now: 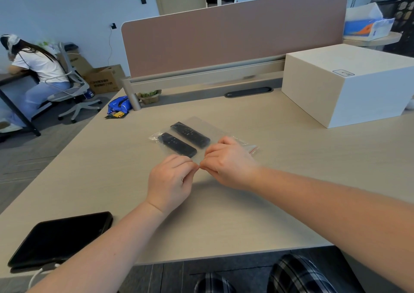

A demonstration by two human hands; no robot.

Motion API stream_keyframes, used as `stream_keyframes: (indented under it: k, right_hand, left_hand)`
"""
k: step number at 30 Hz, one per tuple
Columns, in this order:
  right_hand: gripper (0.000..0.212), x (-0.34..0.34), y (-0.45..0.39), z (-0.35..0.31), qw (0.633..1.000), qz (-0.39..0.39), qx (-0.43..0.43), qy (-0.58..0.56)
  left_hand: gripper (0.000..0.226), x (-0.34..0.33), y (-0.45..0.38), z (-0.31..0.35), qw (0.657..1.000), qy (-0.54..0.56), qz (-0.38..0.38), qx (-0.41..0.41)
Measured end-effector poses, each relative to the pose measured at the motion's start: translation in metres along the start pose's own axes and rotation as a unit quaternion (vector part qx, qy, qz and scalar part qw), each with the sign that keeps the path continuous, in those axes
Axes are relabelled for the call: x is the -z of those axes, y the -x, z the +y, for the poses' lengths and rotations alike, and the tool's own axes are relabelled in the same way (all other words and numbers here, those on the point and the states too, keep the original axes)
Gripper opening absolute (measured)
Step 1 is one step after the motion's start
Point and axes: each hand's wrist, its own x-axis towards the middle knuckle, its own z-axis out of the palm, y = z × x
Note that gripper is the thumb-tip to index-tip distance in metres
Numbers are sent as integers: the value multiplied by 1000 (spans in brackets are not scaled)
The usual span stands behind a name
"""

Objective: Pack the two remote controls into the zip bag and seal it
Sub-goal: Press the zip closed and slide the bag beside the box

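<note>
A clear zip bag [216,132] with a red seal strip lies flat on the middle of the desk. Two black remote controls lie side by side inside it, one [177,145] nearer to me and one [190,134] behind it. My left hand [171,180] and my right hand [228,161] meet at the bag's near edge. Thumb and fingertips of each hand pinch that edge, and the fingertips nearly touch each other. The right hand hides part of the seal strip, whose red end [253,150] shows to its right.
A black tablet [60,239] with a white cable lies at the near left of the desk [280,192]. A large white box [349,84] stands at the back right. A blue snack packet [118,106] lies at the far left edge, below the brown divider panel [233,35]. Another person sits at the far left.
</note>
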Motion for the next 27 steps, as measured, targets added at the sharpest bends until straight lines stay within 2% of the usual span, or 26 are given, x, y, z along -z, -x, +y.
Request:
stream_keyframes:
  k: [2,12,19,23,27]
  right_hand:
    - [14,0,1,-1,1000,-7,3,-4]
    - [11,-3,0,-1,1000,-8,5,5]
    - [20,-3,3,7,999,27,-9,20]
    - [12,-4,5,8,998,59,-8,25]
    - [13,-7,3,8,999,51,5,12]
  left_hand:
    - [11,-2,1,-2,1000,5,-4,-4]
    - [11,-1,0,-3,1000,6,-9,2]
    - [18,4,2,-3,999,32,24,25]
    - [15,5,2,-6,999,38,29,21]
    - [11,2,3,-9,1000,15,26,-2]
